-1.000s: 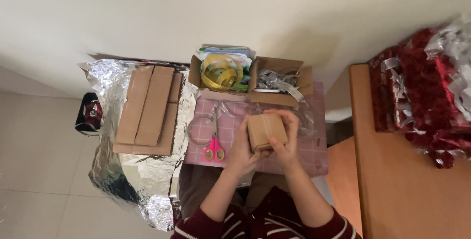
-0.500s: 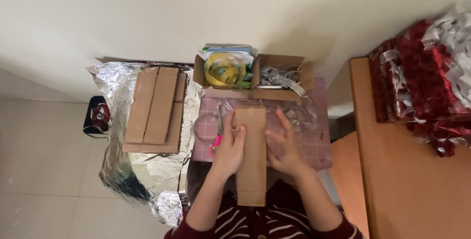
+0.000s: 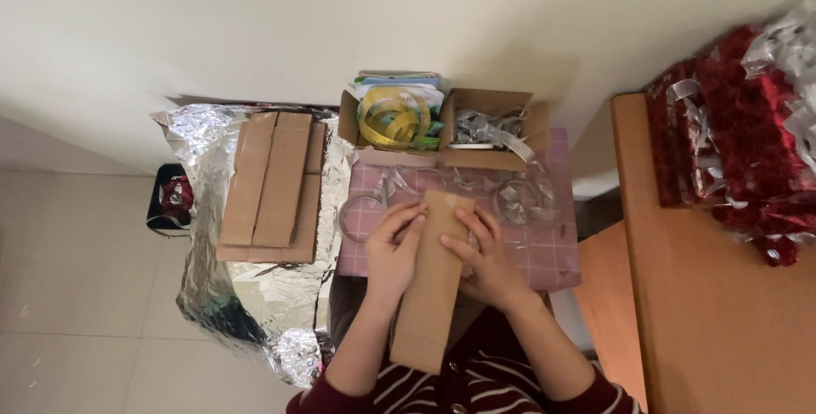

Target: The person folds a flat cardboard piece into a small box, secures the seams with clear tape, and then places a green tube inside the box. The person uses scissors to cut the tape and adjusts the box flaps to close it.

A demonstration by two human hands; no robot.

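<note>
Cardboard strip [image 3: 432, 282] unchanged since half second ago (flat, lengthwise); left hand [image 3: 393, 248], right hand [image 3: 480, 257] fingers spread, pressing it.

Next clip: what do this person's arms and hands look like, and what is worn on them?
Both hands, left hand and right hand, are bare, with no gloves, rings or watch visible. The forearms are uncovered; dark red sleeves with thin white stripes sit pushed up near the elbows, matching the striped buttoned top at the frame's bottom edge.

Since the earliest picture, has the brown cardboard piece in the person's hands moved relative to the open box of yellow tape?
Yes. The cardboard piece, then a small folded block near the open box, now lies unfolded, stretching from the pink checked cloth toward the person's lap.
</note>
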